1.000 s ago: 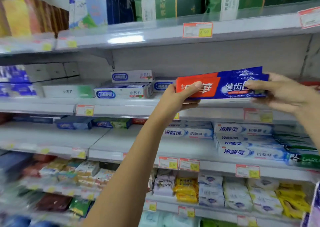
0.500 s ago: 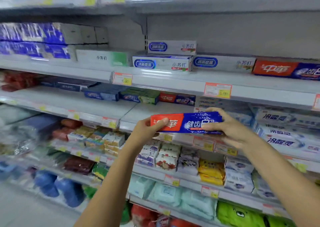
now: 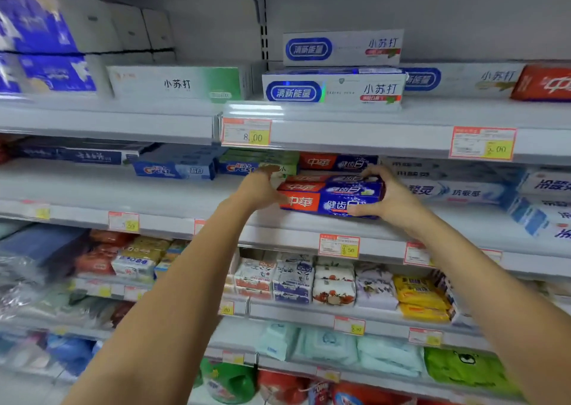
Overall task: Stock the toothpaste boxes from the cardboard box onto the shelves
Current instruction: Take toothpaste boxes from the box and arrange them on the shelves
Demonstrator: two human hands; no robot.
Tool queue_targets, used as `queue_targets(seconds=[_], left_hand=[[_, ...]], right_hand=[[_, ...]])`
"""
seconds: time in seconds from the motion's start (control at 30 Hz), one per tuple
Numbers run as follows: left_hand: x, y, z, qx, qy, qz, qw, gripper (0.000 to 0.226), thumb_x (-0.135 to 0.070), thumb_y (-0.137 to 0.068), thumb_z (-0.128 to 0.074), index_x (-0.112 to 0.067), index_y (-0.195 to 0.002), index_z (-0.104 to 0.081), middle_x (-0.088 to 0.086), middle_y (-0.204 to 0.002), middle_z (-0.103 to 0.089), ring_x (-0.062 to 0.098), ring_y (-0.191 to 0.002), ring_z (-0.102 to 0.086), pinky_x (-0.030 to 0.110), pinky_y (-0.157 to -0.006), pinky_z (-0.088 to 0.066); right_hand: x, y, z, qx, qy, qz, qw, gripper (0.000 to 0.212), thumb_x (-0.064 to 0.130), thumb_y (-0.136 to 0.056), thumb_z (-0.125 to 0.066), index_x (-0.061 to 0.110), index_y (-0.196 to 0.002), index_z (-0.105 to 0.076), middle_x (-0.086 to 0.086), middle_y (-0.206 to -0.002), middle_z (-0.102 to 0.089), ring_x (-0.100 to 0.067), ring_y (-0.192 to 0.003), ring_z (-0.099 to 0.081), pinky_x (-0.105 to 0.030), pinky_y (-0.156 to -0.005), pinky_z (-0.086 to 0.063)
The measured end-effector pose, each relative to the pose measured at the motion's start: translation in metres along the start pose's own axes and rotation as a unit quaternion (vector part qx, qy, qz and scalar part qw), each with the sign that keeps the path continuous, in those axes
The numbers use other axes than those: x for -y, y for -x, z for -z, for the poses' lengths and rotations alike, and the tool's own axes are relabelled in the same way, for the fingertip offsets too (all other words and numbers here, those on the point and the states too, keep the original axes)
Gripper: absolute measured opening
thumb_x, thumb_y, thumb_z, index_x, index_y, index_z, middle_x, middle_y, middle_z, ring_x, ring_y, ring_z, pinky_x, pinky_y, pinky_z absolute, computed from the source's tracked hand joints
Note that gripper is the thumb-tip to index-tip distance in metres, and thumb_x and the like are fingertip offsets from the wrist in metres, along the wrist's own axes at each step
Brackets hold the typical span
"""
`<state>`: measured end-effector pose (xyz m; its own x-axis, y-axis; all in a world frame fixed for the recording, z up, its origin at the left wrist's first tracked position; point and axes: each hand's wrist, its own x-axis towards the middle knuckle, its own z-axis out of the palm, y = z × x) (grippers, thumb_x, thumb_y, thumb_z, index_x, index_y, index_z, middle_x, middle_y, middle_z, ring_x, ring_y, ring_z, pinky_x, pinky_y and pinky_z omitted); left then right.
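A red-and-blue toothpaste box (image 3: 332,203) lies lengthwise on the middle shelf (image 3: 148,194), in front of two more boxes of the same kind (image 3: 329,186). My left hand (image 3: 261,189) cups its red left end. My right hand (image 3: 391,199) grips its blue right end, thumb on the front face and fingers over the top. One more red-and-blue box (image 3: 336,162) stands at the back of this shelf. The cardboard box is out of view.
Blue and green toothpaste boxes (image 3: 174,169) lie to the left on the same shelf, white-and-blue ones (image 3: 457,189) to the right. The shelf above carries white boxes (image 3: 333,90) and price tags (image 3: 246,132). Lower shelves hold soap packs (image 3: 292,278) and wipes.
Both hands brought the red-and-blue box down from the upper shelf's height and in onto the middle shelf, against the same-brand boxes. The view tilted downward.
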<state>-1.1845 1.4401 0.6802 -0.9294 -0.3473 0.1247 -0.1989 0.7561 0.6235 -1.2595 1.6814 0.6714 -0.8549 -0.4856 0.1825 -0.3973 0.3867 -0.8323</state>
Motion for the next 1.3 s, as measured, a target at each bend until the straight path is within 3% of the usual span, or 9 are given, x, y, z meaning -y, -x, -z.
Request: queue_targets(seconds=[0.13,0.27,0.47,0.63,0.87,1.0,1.1,1.2,1.3], left_hand=[[0.014,-0.024,-0.008,0.062,-0.077,-0.063,0.993,0.077,-0.026,-0.077,-0.077,-0.020,-0.142,-0.035,0.006,-0.149,-0.033,0.024,-0.137,-0.031,0.030,-0.105,-0.030],[0.026,-0.055,-0.008,0.077,-0.146,-0.072,0.984,0.102,-0.040,-0.068,-0.082,-0.026,-0.148,-0.021,0.005,-0.157,-0.016,0.025,-0.146,-0.010,0.045,-0.116,-0.017],[0.028,-0.079,-0.004,0.140,-0.170,-0.087,0.972,0.117,-0.060,-0.056,-0.081,-0.030,-0.149,-0.017,0.000,-0.157,-0.016,0.025,-0.145,-0.015,0.048,-0.116,-0.019],[0.038,-0.086,-0.016,0.100,-0.157,-0.116,0.976,0.123,-0.082,-0.040,-0.066,-0.032,-0.145,-0.026,0.001,-0.151,-0.030,0.026,-0.142,-0.022,0.051,-0.115,-0.018],[0.058,-0.089,-0.034,0.011,-0.121,-0.142,0.982,0.098,-0.070,-0.068,-0.066,-0.027,-0.147,-0.028,-0.001,-0.154,-0.026,0.018,-0.144,-0.014,0.050,-0.116,-0.005],[0.060,-0.090,-0.034,-0.011,-0.120,-0.159,0.980,0.102,-0.083,-0.058,-0.053,-0.030,-0.143,-0.035,0.000,-0.148,-0.036,0.021,-0.139,-0.026,0.046,-0.116,-0.015],[0.062,-0.094,-0.037,-0.013,-0.127,-0.167,0.978,0.104,-0.089,-0.056,-0.043,-0.031,-0.142,-0.037,-0.003,-0.148,-0.037,0.020,-0.138,-0.026,0.041,-0.115,-0.019],[0.060,-0.091,-0.035,-0.024,-0.099,-0.163,0.981,0.093,-0.064,-0.069,-0.069,-0.023,-0.145,-0.035,0.003,-0.150,-0.034,0.025,-0.139,-0.026,0.038,-0.115,-0.020],[0.057,-0.085,-0.033,-0.034,-0.101,-0.165,0.981,0.091,-0.055,-0.072,-0.073,-0.021,-0.146,-0.032,0.004,-0.152,-0.031,0.026,-0.139,-0.025,0.036,-0.114,-0.020]], right_hand=[[0.004,-0.007,-0.007,0.048,0.213,-0.015,0.976,0.084,0.034,-0.071,-0.081,0.026,-0.141,-0.035,-0.002,-0.129,-0.052,-0.017,-0.107,-0.053,-0.027,-0.083,-0.046],[0.017,-0.029,-0.020,0.087,0.411,-0.020,0.907,0.082,0.051,-0.067,-0.076,0.023,-0.135,-0.040,-0.005,-0.129,-0.046,-0.025,-0.115,-0.047,-0.036,-0.092,-0.046],[0.038,-0.060,-0.049,0.158,0.420,0.014,0.894,0.068,0.042,-0.080,-0.068,0.019,-0.138,-0.040,-0.004,-0.120,-0.061,-0.021,-0.095,-0.059,-0.027,-0.074,-0.046],[0.036,-0.078,-0.037,0.172,0.449,-0.068,0.874,0.057,0.033,-0.077,-0.072,0.012,-0.126,-0.052,-0.007,-0.113,-0.064,-0.023,-0.095,-0.062,-0.034,-0.083,-0.055],[0.034,-0.090,-0.030,0.129,0.395,-0.110,0.903,0.050,0.021,-0.080,-0.070,0.009,-0.124,-0.049,-0.008,-0.110,-0.064,-0.018,-0.081,-0.060,-0.023,-0.058,-0.046],[0.029,-0.101,-0.024,0.170,0.339,-0.064,0.923,0.077,0.019,-0.080,-0.072,0.017,-0.145,-0.031,-0.006,-0.138,-0.050,-0.023,-0.118,-0.053,-0.030,-0.095,-0.045],[0.022,-0.103,-0.016,0.186,0.311,-0.042,0.931,0.076,0.010,-0.083,-0.069,0.022,-0.146,-0.029,0.002,-0.139,-0.045,-0.015,-0.121,-0.047,-0.023,-0.090,-0.040],[0.015,-0.103,-0.016,0.148,0.344,-0.021,0.927,0.063,0.005,-0.087,-0.057,0.026,-0.142,-0.035,0.005,-0.128,-0.051,-0.017,-0.101,-0.056,-0.024,-0.075,-0.047],[0.012,-0.100,-0.031,0.117,0.330,0.066,0.934,0.056,0.016,-0.088,-0.059,0.025,-0.140,-0.040,0.004,-0.131,-0.052,-0.017,-0.117,-0.050,-0.028,-0.093,-0.042]])
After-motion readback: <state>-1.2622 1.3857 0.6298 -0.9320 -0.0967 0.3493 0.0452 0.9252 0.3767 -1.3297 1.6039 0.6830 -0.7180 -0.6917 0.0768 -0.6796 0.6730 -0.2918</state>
